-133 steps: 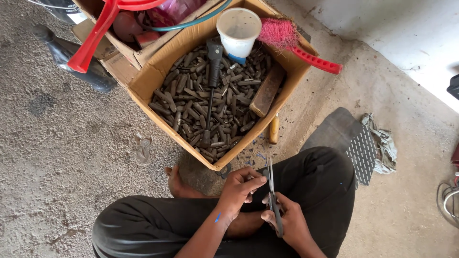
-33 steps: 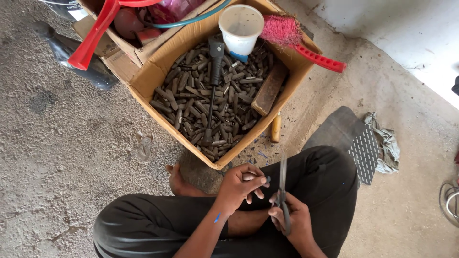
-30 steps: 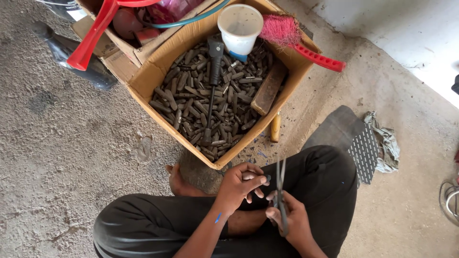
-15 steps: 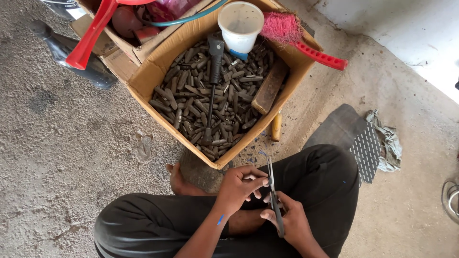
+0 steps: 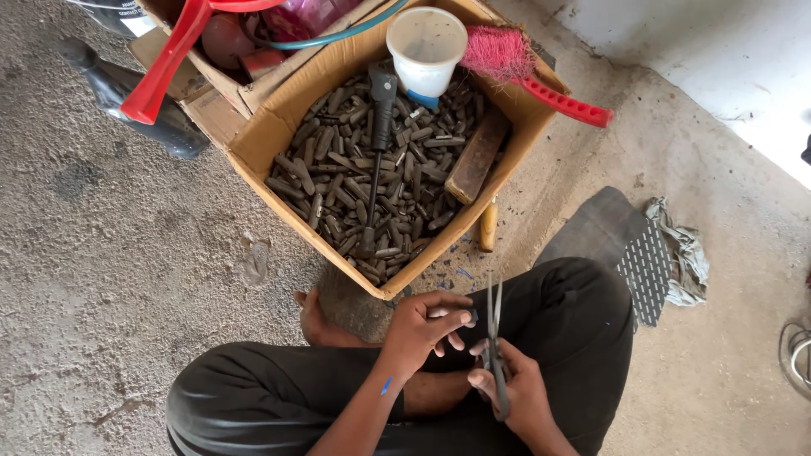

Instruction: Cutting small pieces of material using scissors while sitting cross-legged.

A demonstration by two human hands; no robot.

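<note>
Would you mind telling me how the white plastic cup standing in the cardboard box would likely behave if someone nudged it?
The white cup looks thin-walled and empty, so probably light. It stands on loose dark pieces, an uneven footing, so it may tip readily. The cardboard box wall and pink brush beside it might stop it rolling.

The person wears loose black trousers (image 5: pixel 583 338), plain and matte, with soft folds over the knees and one tiny blue fleck on the cloth near the right knee. Both forearms are bare, with no sleeves, watch or gloves. The left hand (image 5: pixel 422 333) and right hand (image 5: pixel 515 393) are bare too. A small blue mark (image 5: pixel 385 386) sits on the left forearm, just below the wrist.
</note>
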